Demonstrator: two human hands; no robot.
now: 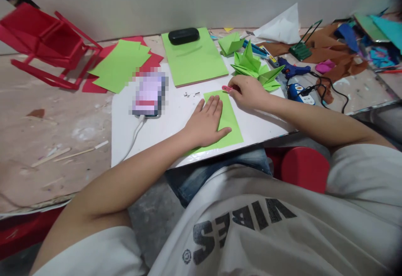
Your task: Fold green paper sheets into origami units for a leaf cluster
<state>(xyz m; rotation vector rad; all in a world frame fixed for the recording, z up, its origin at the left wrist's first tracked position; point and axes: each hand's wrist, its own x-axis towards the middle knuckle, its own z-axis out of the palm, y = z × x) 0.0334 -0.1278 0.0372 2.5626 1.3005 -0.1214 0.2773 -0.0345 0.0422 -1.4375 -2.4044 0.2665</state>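
Observation:
My left hand (205, 122) lies flat with its fingers stretched out, pressing on a sheet of light green paper (231, 121). The sheet rests on a white board (171, 127) near the table's front edge. Just beyond the paper's upper right side, my right hand (249, 92) pinches a small pink tool (225, 88). Its exact kind is partly hidden by the fingers. Behind that hand stand pointed folded green paper pieces (248, 63).
A phone (147, 94) with a white cable lies at left. Behind are a green paper stack (194, 64) and a black case (184, 36). A red model chair (53, 43) stands far left. At right are a blue glue gun (295, 70), its cord and brown scraps (329, 37).

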